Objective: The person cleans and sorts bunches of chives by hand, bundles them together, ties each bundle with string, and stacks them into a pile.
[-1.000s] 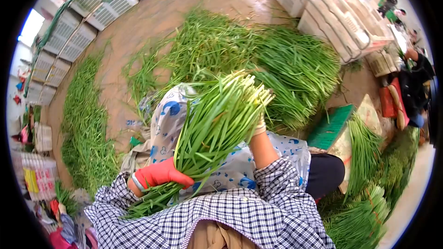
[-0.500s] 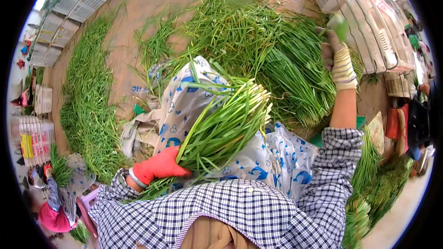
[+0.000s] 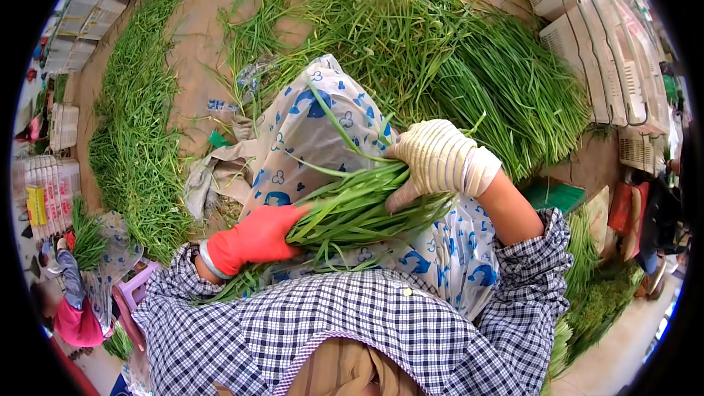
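The bunch of greens was a thick sheaf of long, flat, bright leaves, glossy in places and slightly blurred toward the right. It lay almost sideways across the person's lap, over a plastic apron printed with blue whales. A few loose leaves stuck up past the rest, and others trailed below it. Both hands were clamped on it — the left hand, in a red glove, around one end, and the right hand, in a pale striped glove, curled over the other, thumb on the near side.

Beyond the lap, the floor was brown and wet-looking. A broad heap of greens covered much of it, with a long strip of greens to the left. White crates stood at the right; more crates lined the upper left. At the far left — beside a purple stool — was another person in pink.
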A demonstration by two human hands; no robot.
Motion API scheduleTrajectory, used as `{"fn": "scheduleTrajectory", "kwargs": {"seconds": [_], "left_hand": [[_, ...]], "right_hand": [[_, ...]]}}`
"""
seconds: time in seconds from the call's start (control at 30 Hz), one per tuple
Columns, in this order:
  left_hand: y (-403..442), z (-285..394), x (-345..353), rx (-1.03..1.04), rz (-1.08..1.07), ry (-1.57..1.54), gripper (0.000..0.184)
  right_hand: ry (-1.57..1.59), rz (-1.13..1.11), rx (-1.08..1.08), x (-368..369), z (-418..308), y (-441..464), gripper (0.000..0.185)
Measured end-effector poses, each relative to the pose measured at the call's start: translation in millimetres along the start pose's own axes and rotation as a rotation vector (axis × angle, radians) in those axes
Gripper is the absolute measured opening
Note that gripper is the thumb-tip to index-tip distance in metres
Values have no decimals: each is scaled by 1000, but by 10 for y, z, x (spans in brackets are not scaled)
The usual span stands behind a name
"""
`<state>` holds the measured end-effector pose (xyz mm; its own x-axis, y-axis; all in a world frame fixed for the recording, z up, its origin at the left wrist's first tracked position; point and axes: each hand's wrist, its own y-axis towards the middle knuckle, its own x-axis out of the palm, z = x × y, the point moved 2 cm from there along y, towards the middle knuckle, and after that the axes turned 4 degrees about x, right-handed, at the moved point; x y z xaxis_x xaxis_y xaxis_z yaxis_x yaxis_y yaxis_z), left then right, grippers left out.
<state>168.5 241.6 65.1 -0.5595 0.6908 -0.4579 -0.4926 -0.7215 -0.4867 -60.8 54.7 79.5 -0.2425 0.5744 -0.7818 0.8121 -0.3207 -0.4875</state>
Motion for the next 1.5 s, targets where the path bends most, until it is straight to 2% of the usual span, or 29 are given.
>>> {"fn": "scheduleTrajectory", "kwargs": {"seconds": [0.03,0.07,0.13,0.17,0.2,0.27,0.3,0.37,0.4,0.47,0.5,0.53,0.6,0.67,0.73,0.8,0.87,0.93,0.97,1.03,1.1,1.2,1.27,1.3,1.37,1.4,1.43,1.47,1.5], "left_hand": [[3,38,-30,-4,-4,-7,87],[21,73,-57,-44,-37,21,89],[33,121,-104,-84,-70,43,90],[42,136,-124,-107,-86,35,91],[57,136,-125,-127,-101,24,93],[35,51,-103,-99,-73,-32,93],[24,5,-94,-70,-47,-83,93],[11,-46,-108,-47,-53,-117,93],[17,-68,-113,-20,-62,-149,93],[12,-129,-81,3,-57,-186,93],[11,-160,-48,26,-52,-224,93],[10,-193,-26,37,-52,-226,93],[-10,-281,29,35,-49,-258,89],[-30,-323,87,77,-39,-294,85],[-39,-306,100,45,9,-278,81],[-41,-265,120,88,47,-253,79],[-62,-252,138,47,71,-175,77],[-79,-250,154,89,99,-145,77],[-91,-236,151,79,107,-121,77],[-107,-234,162,56,122,-93,79],[-105,-268,197,83,136,-105,80],[-73,-292,206,69,125,-142,78],[-45,-325,213,41,124,-496,74],[-55,-372,221,37,112,-494,74],[-79,-510,248,-66,35,-874,70],[-68,-526,228,-70,27,-866,70],[-69,-548,221,-90,-18,-887,71],[-70,-552,202,-111,-61,-908,71],[-56,-487,172,-153,-28,-892,73]], "right_hand": [[-88,-74,8,38,-33,12,59],[-88,-78,6,95,-34,25,59],[-62,175,-234,276,-26,89,44],[80,350,-364,410,32,121,33],[200,395,-362,387,-11,104,25],[570,506,-369,435,55,97,19],[567,502,-371,483,19,69,19],[1460,584,32,610,26,-8,19],[1748,783,9,521,-36,-21,23],[2029,730,195,567,217,-114,28],[2019,881,208,492,242,-155,31],[2144,901,164,424,268,-178,29],[2092,1059,184,284,503,-282,28],[1928,1114,-42,-35,676,-395,26],[1745,1455,128,-509,916,-484,28],[1707,1468,-114,-1053,1326,-581,28],[1631,1436,-234,-1568,1660,-551,27],[1508,1426,-219,-1932,1908,-366,29],[1349,1400,-98,-1974,1921,-193,31],[762,1226,232,-1847,1900,139,38],[356,877,273,-1469,1650,312,47],[570,216,-19,-611,1172,305,62],[882,-74,-102,-6,853,160,66],[937,-84,-51,216,744,59,60],[1049,-36,105,400,684,-61,48],[1105,19,209,413,685,-100,43],[1152,157,413,277,633,-204,33],[1106,452,297,33,675,-359,30],[1286,588,290,-83,825,-510,25]]}}
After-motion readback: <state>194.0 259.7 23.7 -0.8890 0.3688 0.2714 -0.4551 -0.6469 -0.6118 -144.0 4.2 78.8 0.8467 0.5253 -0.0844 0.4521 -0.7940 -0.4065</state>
